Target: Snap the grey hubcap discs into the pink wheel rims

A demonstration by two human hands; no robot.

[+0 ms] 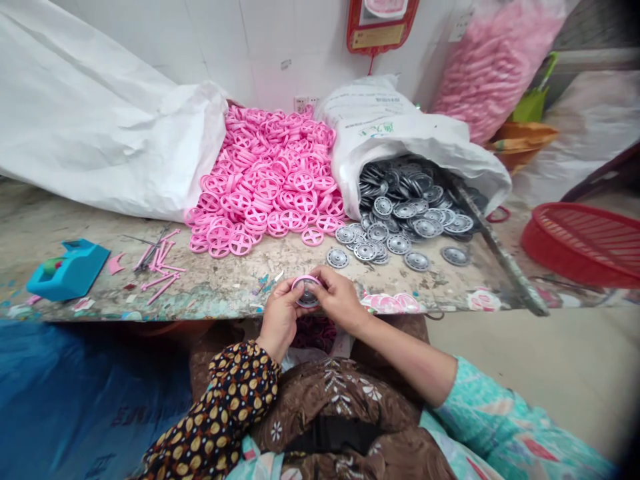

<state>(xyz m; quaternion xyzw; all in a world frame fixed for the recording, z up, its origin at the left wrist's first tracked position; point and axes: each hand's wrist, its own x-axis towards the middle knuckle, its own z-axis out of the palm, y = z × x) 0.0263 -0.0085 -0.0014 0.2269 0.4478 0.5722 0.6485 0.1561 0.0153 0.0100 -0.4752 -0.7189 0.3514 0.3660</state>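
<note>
Both of my hands meet at the table's front edge around one small wheel [307, 292], a pink ring with a grey disc set in it. My left hand [280, 317] grips its left side with curled fingers. My right hand [339, 297] pinches its right side. A heap of pink spoked rings [270, 180] spills from a white sack [100, 127] behind them. Grey hub discs [400, 220] pour out of a second white sack [400, 127] to the right. A few loose grey discs [337, 258] lie just beyond my fingers.
A blue plastic part [67, 270] and pink plastic sticks [160, 267] lie at the left of the worn table [225, 287]. A red basket [585, 243] stands at the right. A clear bag of pink parts [495, 63] leans on the wall. Finished wheels [390, 303] sit near my right wrist.
</note>
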